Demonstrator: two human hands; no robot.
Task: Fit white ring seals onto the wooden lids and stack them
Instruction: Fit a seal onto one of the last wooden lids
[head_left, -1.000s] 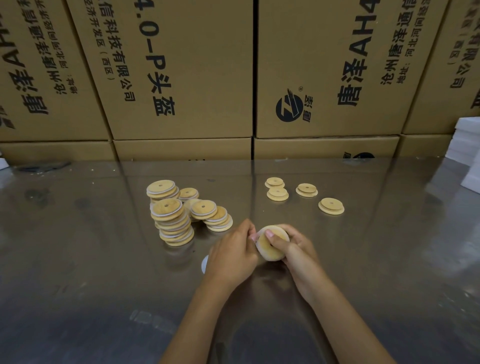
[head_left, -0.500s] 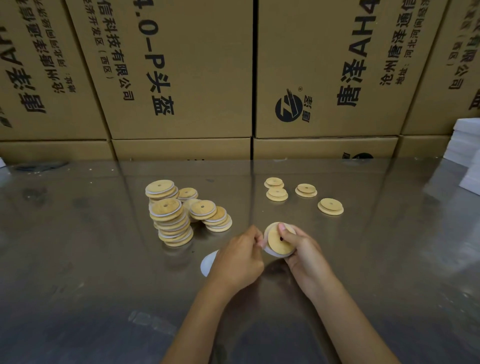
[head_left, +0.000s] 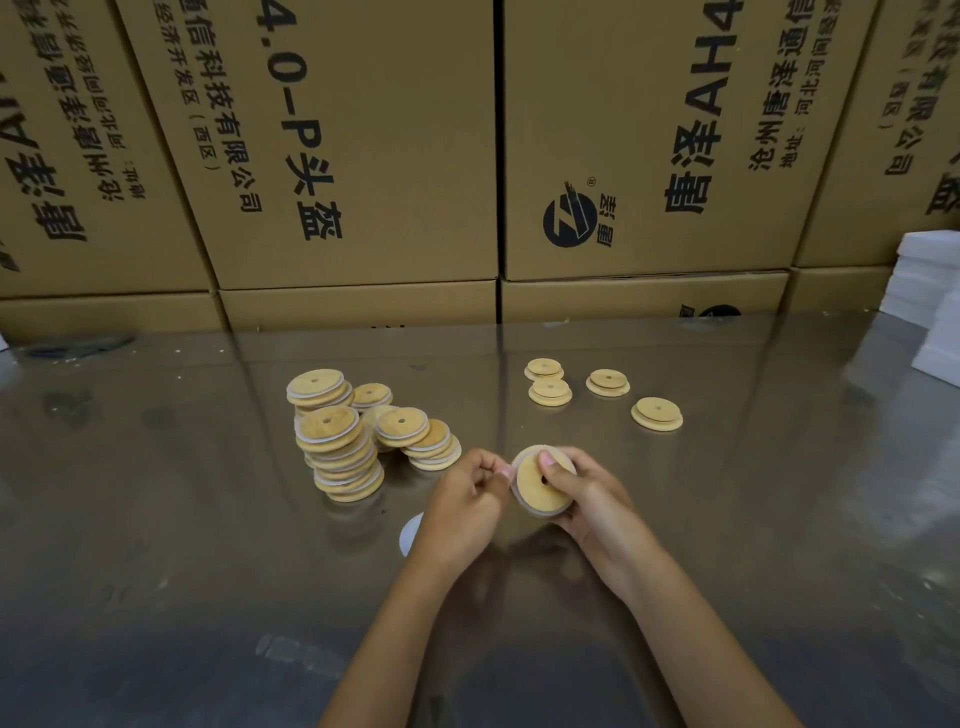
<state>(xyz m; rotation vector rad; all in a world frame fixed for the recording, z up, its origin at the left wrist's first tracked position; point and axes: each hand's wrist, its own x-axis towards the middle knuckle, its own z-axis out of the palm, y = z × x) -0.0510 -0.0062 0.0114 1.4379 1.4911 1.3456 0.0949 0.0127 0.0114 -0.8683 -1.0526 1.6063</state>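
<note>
Head view looks down on a shiny surface where both hands meet near the middle, holding one wooden lid tilted on edge just above it. The right hand cradles the lid, fingers curled behind it and the thumb pressed on its face beside the centre hole; the left hand pinches at the lid's left rim, where a thin white ring seal shows along the lower edge. The seal appears to be partly or nearly seated, so the step in hand is likely working it round the rim. To do that well, the right hand should keep the lid steady and turn it a little at a time while the left thumb and fingertips press the seal down evenly, checking for twists or a lifted section. A white piece lies on the surface just left of the left hand, partly hidden. The finished stacks stand to the far left, leaning somewhat, so the lid should be set down gently. Bare lids wait to the far right.
</note>
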